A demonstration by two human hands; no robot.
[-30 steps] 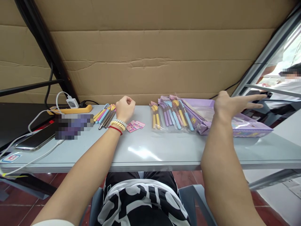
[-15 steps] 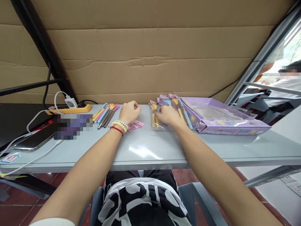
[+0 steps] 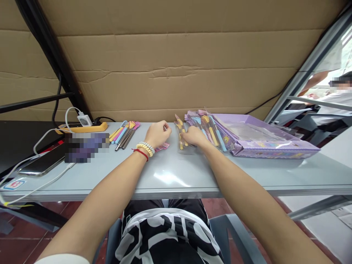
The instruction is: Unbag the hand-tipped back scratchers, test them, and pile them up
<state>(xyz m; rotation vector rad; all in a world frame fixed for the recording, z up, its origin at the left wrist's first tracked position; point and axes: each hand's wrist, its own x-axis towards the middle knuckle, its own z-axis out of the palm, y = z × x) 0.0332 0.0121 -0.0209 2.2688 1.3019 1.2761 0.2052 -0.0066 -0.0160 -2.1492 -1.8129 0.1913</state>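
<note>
My right hand [image 3: 194, 135] is closed on a clear plastic packet of yellow hand-headed sticks [image 3: 182, 141], which look like small back scratchers. The packet is tilted on the table. Just left of it is my left hand [image 3: 158, 133], its fingers curled inward; a small dark bit shows between them, too little to name. Partly under that hand lie pink printed cards [image 3: 164, 146]. More clear packets of blue, pink and yellow sticks [image 3: 210, 128] lie beyond my right hand. A row of loose metal-shafted sticks with coloured handles and hand-shaped heads [image 3: 125, 135] is at the left.
A purple open box [image 3: 275, 152] stands at the right on the grey table [image 3: 170, 178]. A phone [image 3: 44, 161], white cables and a yellow power strip [image 3: 96, 127] are at the left. Cardboard [image 3: 176, 55] walls the back. Another person [image 3: 337, 99] sits beyond the right frame.
My left hand has moved right, toward the packet, and covers more of the pink cards. The packet of yellow sticks has been tilted by my right hand.
</note>
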